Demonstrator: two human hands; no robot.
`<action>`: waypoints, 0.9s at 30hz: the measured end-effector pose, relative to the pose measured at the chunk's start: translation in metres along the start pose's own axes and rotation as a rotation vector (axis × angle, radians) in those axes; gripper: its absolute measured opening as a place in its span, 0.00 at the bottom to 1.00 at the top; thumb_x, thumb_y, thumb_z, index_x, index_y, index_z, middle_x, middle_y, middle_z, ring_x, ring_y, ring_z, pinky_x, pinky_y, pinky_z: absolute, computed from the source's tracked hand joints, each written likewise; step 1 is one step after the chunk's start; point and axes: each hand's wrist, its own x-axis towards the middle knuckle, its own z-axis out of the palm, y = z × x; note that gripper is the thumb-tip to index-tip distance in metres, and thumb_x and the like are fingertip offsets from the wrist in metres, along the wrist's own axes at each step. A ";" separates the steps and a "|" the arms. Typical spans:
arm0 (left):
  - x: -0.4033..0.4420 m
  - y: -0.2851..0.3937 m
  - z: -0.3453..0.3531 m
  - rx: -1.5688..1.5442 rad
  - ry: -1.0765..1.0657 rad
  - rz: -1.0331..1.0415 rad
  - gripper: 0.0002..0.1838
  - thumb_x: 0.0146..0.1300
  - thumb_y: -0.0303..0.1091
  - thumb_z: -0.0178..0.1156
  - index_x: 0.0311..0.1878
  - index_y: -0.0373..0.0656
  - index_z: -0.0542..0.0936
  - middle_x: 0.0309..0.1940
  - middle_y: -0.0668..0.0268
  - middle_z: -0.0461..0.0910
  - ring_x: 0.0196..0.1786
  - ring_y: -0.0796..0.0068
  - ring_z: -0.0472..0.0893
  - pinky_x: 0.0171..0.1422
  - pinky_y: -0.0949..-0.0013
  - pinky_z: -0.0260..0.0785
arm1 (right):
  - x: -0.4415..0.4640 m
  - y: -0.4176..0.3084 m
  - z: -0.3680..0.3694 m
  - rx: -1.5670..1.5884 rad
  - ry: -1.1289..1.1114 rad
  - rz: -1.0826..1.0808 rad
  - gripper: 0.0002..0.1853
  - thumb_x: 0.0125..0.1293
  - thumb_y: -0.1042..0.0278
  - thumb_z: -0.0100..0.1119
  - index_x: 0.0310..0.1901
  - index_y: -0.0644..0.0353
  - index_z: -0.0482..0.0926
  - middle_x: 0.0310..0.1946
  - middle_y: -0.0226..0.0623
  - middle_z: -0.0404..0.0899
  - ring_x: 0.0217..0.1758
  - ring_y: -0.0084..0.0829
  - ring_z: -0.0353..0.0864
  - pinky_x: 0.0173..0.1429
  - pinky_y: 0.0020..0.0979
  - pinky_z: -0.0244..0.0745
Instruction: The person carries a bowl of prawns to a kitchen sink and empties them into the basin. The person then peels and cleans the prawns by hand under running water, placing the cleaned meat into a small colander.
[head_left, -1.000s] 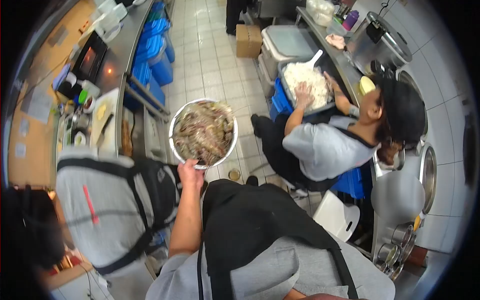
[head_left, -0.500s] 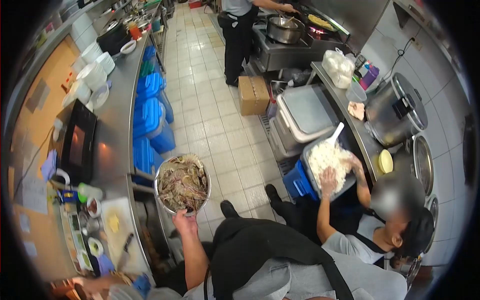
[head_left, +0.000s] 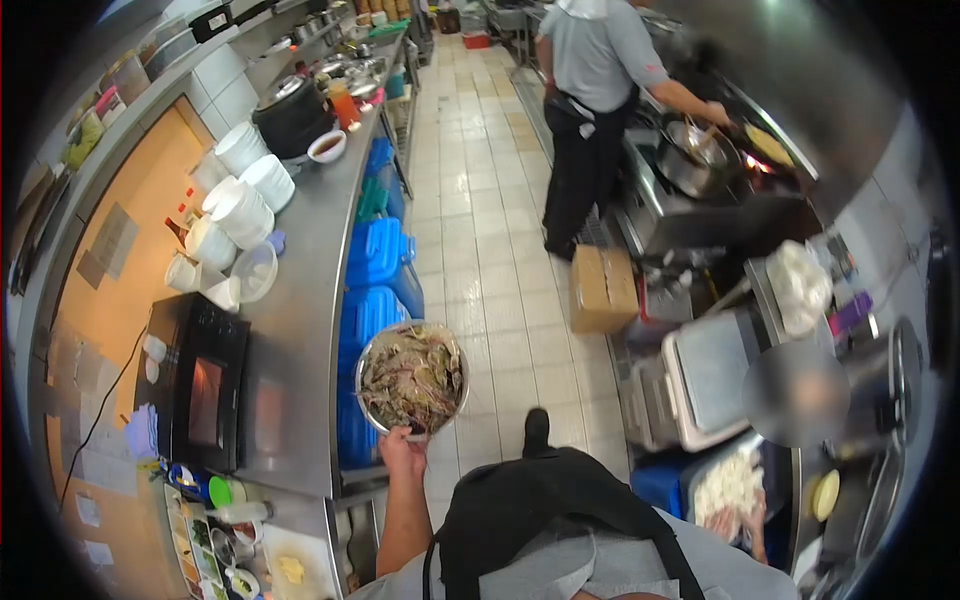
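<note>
A round metal bowl [head_left: 463,392] heaped with raw whole prawns [head_left: 410,380] is out in front of me, left of my apron. My left hand [head_left: 404,452] grips its near rim, fingers mostly under the bowl and thumb at the edge. The bowl is off the floor, beside the steel counter [head_left: 290,390] and in front of the blue lidded bins [head_left: 372,310]. My right hand is outside the view.
At lower right, a co-worker's gloved hands [head_left: 735,520] are in a tub of white food [head_left: 728,485]. Ahead, another person [head_left: 590,110] works at the stove [head_left: 650,190]. A cardboard box [head_left: 602,290] and a lidded pale container [head_left: 715,375] line the tiled aisle [head_left: 500,300]; a microwave [head_left: 195,385] stands left.
I have advanced along the aisle with the bowl still in my left hand. The stove and the person there look closer, while the co-worker at the tub has slipped toward the lower right edge.
</note>
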 end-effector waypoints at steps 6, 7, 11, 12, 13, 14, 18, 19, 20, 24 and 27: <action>0.060 0.029 0.070 -0.081 0.084 0.093 0.30 0.43 0.19 0.50 0.56 0.41 0.71 0.43 0.61 0.76 0.40 0.60 0.80 0.37 0.55 0.78 | 0.251 -0.207 0.184 -1.002 -0.280 0.771 0.15 0.70 0.53 0.45 0.45 0.54 0.76 0.34 0.37 0.85 0.28 0.35 0.84 0.25 0.43 0.76; 0.064 0.038 0.084 -0.096 0.090 0.099 0.30 0.43 0.19 0.50 0.56 0.41 0.71 0.43 0.61 0.76 0.40 0.60 0.80 0.37 0.55 0.78 | 0.295 -0.258 0.219 -1.083 -0.235 0.684 0.15 0.68 0.55 0.47 0.41 0.56 0.79 0.32 0.38 0.84 0.28 0.32 0.84 0.27 0.41 0.76; 0.129 0.064 0.130 -0.137 0.112 0.172 0.32 0.44 0.19 0.49 0.59 0.40 0.70 0.48 0.58 0.76 0.47 0.57 0.79 0.44 0.51 0.77 | 0.462 -0.384 0.312 -0.927 -0.133 0.080 0.12 0.66 0.61 0.54 0.37 0.62 0.79 0.24 0.36 0.81 0.26 0.30 0.82 0.25 0.33 0.74; 0.145 0.073 0.135 -0.146 0.126 0.158 0.32 0.44 0.18 0.49 0.59 0.40 0.70 0.49 0.57 0.76 0.48 0.56 0.79 0.46 0.49 0.77 | 0.483 -0.400 0.337 -0.925 -0.139 0.088 0.12 0.66 0.61 0.54 0.37 0.62 0.79 0.24 0.36 0.81 0.26 0.30 0.82 0.25 0.33 0.74; 0.164 0.080 0.139 -0.143 0.132 0.160 0.32 0.44 0.18 0.49 0.59 0.40 0.70 0.49 0.57 0.76 0.48 0.56 0.79 0.46 0.49 0.77 | 0.497 -0.421 0.371 -0.827 -0.086 0.007 0.11 0.67 0.63 0.53 0.42 0.61 0.78 0.26 0.37 0.82 0.25 0.31 0.82 0.25 0.33 0.75; 0.193 0.085 0.147 -0.130 0.097 0.172 0.32 0.44 0.18 0.49 0.59 0.40 0.69 0.49 0.56 0.76 0.49 0.56 0.79 0.48 0.50 0.77 | 0.517 -0.438 0.403 -0.726 -0.033 -0.087 0.11 0.68 0.66 0.52 0.46 0.61 0.77 0.28 0.39 0.82 0.24 0.32 0.82 0.26 0.32 0.77; 0.274 0.146 0.227 -0.105 0.058 0.169 0.30 0.45 0.18 0.49 0.57 0.37 0.69 0.46 0.57 0.76 0.47 0.57 0.78 0.47 0.54 0.77 | 0.561 -0.416 0.452 -0.828 -0.176 0.259 0.12 0.68 0.60 0.54 0.45 0.58 0.77 0.28 0.34 0.82 0.25 0.29 0.81 0.27 0.32 0.75; 0.295 0.160 0.248 -0.075 0.041 0.154 0.29 0.45 0.18 0.49 0.56 0.36 0.69 0.45 0.57 0.75 0.46 0.57 0.79 0.46 0.56 0.77 | 0.559 -0.415 0.466 -0.900 -0.226 0.361 0.11 0.68 0.58 0.54 0.43 0.57 0.78 0.28 0.31 0.82 0.25 0.27 0.80 0.27 0.30 0.73; 0.327 0.166 0.264 -0.101 0.020 0.228 0.27 0.46 0.18 0.49 0.54 0.34 0.70 0.43 0.58 0.75 0.43 0.58 0.79 0.44 0.56 0.77 | 0.554 -0.417 0.478 -0.894 -0.198 0.456 0.11 0.69 0.58 0.54 0.43 0.56 0.78 0.28 0.31 0.82 0.26 0.27 0.81 0.27 0.31 0.74; 0.435 0.199 0.337 -0.097 -0.039 0.194 0.28 0.44 0.19 0.49 0.55 0.34 0.70 0.42 0.55 0.76 0.39 0.55 0.80 0.44 0.52 0.78 | 0.580 -0.425 0.481 -0.816 -0.091 0.631 0.10 0.67 0.59 0.57 0.42 0.56 0.78 0.29 0.31 0.81 0.28 0.27 0.81 0.28 0.34 0.75; 0.494 0.216 0.409 -0.105 -0.094 0.233 0.28 0.44 0.19 0.49 0.55 0.34 0.70 0.43 0.54 0.76 0.41 0.54 0.80 0.45 0.51 0.79 | 0.638 -0.450 0.487 -0.830 -0.069 0.579 0.11 0.65 0.59 0.60 0.42 0.57 0.78 0.30 0.32 0.81 0.27 0.26 0.80 0.29 0.31 0.74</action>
